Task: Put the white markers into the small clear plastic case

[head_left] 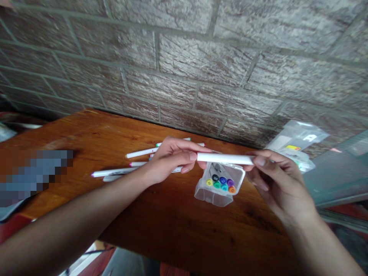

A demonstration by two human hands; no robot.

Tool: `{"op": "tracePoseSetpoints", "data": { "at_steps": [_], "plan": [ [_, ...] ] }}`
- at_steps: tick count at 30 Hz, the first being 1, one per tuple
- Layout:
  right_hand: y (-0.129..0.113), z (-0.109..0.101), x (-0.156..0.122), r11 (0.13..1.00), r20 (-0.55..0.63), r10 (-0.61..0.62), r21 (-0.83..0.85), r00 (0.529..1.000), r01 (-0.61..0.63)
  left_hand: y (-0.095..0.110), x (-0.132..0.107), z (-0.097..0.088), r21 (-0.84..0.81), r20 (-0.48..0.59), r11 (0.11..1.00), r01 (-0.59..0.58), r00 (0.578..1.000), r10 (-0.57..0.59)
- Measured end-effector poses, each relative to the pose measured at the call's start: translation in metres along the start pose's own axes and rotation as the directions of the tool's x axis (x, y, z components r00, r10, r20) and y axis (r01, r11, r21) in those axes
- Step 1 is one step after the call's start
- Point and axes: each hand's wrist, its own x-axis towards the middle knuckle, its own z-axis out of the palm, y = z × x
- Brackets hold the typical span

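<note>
A white marker (225, 158) lies level between my two hands, above the table. My left hand (172, 157) pinches its left end between thumb and fingers. At the other end, my right hand (278, 172) grips it the same way, and the fingers cover both tips. Just below the marker stands an open clear plastic case (240, 184), its lid folded toward me. Inside it are several markers with round coloured ends (223, 180) in yellow, black, blue, purple, green, teal and orange. Several loose white markers (115, 172) lie to the left, partly hidden by my left hand and forearm.
The wooden table (186, 218) runs along a stone-patterned wall (184, 69). Clear plastic packaging (299, 138) with a yellow label stands at the back right. On the left edge lies a dark device with a blurred-out screen (34, 178). A greenish panel (339, 172) is at far right.
</note>
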Motion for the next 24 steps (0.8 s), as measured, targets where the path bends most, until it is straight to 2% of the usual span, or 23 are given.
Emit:
{"op": "tracePoseSetpoints", "data": {
  "at_steps": [6,17,24],
  "plan": [
    [-0.0005,0.0008,0.0002,1.000,-0.005,-0.010,-0.011,1.000,0.010,-0.0002,0.0000,-0.0013,-0.018,0.017,1.000,0.000,1.000,0.000],
    [-0.0029,0.0008,0.0003,0.999,-0.026,-0.016,-0.052,1.000,0.015,0.0058,0.0010,0.0037,-0.062,-0.014,0.997,0.041,0.999,-0.042],
    [0.0003,-0.0021,-0.0005,0.996,-0.013,-0.033,-0.084,0.999,0.032,0.0015,-0.0001,0.0035,-0.012,-0.052,0.999,0.031,0.998,-0.032]
  ]
}}
